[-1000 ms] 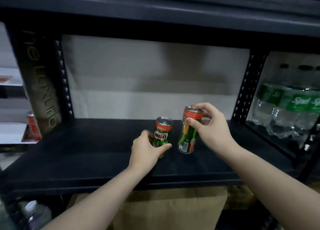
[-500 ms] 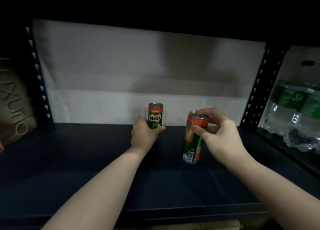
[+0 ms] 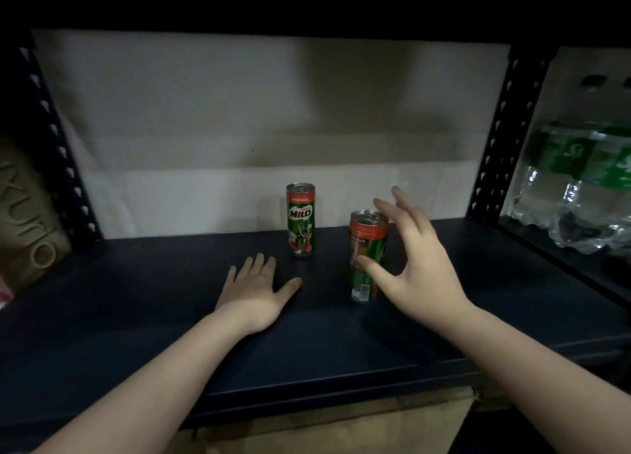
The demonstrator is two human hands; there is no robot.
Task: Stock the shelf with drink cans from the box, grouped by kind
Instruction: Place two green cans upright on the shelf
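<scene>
Two green and red Milo cans stand upright on the dark shelf board (image 3: 143, 320). The back can (image 3: 300, 218) is near the wall, its label facing me. The front can (image 3: 366, 245) stands to its right and closer to me. My left hand (image 3: 254, 291) lies flat over the board with spread fingers, just in front of the back can and apart from it. My right hand (image 3: 415, 260) hovers open beside the front can, thumb across its lower half, fingers spread past its top. Neither hand holds anything.
Black perforated uprights stand at the left (image 3: 58, 153) and right (image 3: 495, 139) of the bay. A pack of clear bottles with green labels (image 3: 580, 187) fills the neighbouring shelf on the right. A beige lettered package (image 3: 24, 221) leans at the left. Cardboard (image 3: 341, 423) shows below the shelf.
Both hands have let go of their cans. The left hand drew back and flattened on the board; the right hand opened beside the front can. The camera moved closer.
</scene>
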